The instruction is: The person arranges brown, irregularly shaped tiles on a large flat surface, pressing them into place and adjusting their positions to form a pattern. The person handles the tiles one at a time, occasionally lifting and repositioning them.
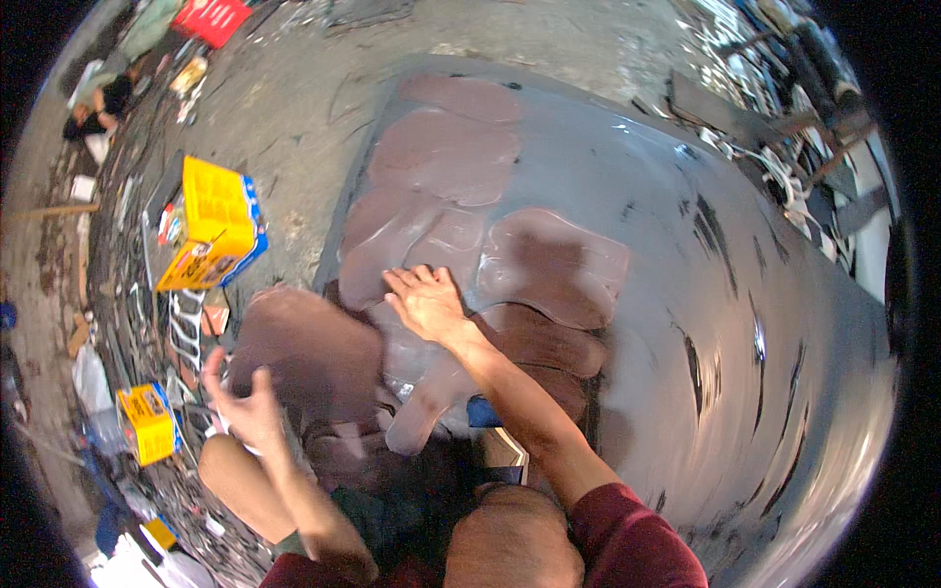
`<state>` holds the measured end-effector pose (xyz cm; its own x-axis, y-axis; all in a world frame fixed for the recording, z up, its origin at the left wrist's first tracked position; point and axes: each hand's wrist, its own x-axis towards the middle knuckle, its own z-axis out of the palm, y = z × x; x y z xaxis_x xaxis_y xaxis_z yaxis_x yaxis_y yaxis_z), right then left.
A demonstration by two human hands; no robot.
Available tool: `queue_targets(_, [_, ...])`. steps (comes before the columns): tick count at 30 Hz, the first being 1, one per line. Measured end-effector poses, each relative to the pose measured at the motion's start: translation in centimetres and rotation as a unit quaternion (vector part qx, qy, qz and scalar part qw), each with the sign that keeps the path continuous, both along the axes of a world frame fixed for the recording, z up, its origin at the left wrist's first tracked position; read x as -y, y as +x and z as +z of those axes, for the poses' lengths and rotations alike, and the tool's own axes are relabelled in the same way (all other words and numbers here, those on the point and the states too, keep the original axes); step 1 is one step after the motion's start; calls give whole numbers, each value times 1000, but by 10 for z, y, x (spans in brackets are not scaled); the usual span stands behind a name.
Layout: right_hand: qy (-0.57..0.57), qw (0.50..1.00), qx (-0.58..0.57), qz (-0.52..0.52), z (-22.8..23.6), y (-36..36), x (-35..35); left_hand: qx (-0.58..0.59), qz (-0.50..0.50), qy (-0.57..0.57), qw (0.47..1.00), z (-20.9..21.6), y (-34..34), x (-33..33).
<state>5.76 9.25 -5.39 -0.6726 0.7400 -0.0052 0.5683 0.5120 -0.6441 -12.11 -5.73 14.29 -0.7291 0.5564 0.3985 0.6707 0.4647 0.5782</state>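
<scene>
My right hand [428, 306] lies palm down, with its fingers laid out over several thin, reddish-brown, rounded sheet pieces. They overlap on a large dark grey sheet [578, 147]; their material is hard to tell. One broad wet-looking piece [559, 260] lies just right of that hand, and a narrow strip [426, 407] sits under the forearm. To the left, my left hand [250, 412] is raised with thumb and fingers apart. Its thumb overlaps the lower left of a large brown piece [312, 343]; I see no grip on it.
Two yellow-and-blue cartons [211, 225] [149, 423] stand at the left among scraps. A red box [211, 20] is at the far left, near a person [103, 108]. Pale tangled scrap [784, 186] heaps at the far right. A blue item [482, 412] is near my knee.
</scene>
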Motion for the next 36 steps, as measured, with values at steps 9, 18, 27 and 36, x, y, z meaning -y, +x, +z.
queue_targets(9, [-590, 577, -510, -244, -10, 118, -11, 490, -298, 59, 817, 47, 118, -154])
queue_targets(18, [-132, 671, -491, -539, 71, 243, -135, 639, -390, 58, 661, -108, 180, -321])
queue_targets(27, [-283, 516, -730, -348, 85, 261, -127, 664, -438, 98, 598, -51, 211, -331])
queue_targets(36, [-66, 778, -303, -547, -8, 260, -137, 432, -282, -120, 848, -225, 163, -351])
